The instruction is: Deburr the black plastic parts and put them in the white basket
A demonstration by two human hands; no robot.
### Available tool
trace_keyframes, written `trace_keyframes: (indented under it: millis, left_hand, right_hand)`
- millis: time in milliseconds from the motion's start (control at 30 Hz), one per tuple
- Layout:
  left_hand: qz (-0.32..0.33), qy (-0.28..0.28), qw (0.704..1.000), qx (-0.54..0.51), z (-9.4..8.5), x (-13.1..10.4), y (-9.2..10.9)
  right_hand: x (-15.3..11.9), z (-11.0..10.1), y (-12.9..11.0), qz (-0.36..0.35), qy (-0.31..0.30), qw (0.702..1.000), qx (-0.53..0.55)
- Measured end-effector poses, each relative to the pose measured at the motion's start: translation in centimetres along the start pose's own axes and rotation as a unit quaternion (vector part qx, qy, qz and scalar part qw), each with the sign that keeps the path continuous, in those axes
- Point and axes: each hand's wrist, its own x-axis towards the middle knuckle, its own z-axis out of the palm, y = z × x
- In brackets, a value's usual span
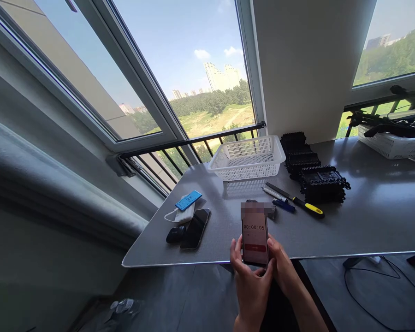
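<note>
The held phone [255,240], its screen reading 00:00:05, is above the table's near edge. The left hand [251,281] and right hand [281,260] grip its lower sides. Farther right lie a pen [274,195] and a yellow-tipped tool [307,206]; left, a dark phone [196,229]; far, a white basket [251,159] on the table [224,235].

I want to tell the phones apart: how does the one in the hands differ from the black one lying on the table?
The held phone has a lit screen reading 00:00:05; the black phone shows a dark one. The left hand and right hand hold up the held phone, while the black phone lies on the table. Both have their screens in view.
</note>
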Motion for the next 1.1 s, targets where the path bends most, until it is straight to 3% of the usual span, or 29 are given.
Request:
trace_keyframes:
  millis: [200, 300, 433, 600, 700, 1100]
  left_hand:
    - [0.015, 0.048, 0.996, 0.078, -1.5, 1.1, 0.3]
    - [-0.001, 0.017, 0.993, 0.113, -3.1, 1.7, -0.2]
    - [-0.01, 0.063, 0.985, 0.16, -5.9, 3.4, -1.5]
    - [-0.039, 0.047, 0.972, 0.227, -9.7, 6.1, -2.6]
    - [-0.048, 0.047, 0.961, 0.27, -11.1, 7.0, -2.8]
    - [-0.072, 0.013, 0.943, 0.326, -11.7, 7.1, -2.9]
  right_hand:
    - [0.0, 1.3, 0.1, -0.045, -0.088, 0.995, -0.031]
    - [0.3, 1.5, 0.7, -0.046, -0.126, 0.989, -0.067]
    - [0.7, 0.6, 1.8, 0.005, -0.129, 0.987, -0.094]
    - [0.7, 0.0, 1.7, 0.025, -0.122, 0.99, -0.068]
    - [0.5, 0.3, 1.2, 0.016, -0.108, 0.992, -0.065]
    - [0.2, 0.6, 0.1, -0.002, -0.072, 0.994, -0.086]
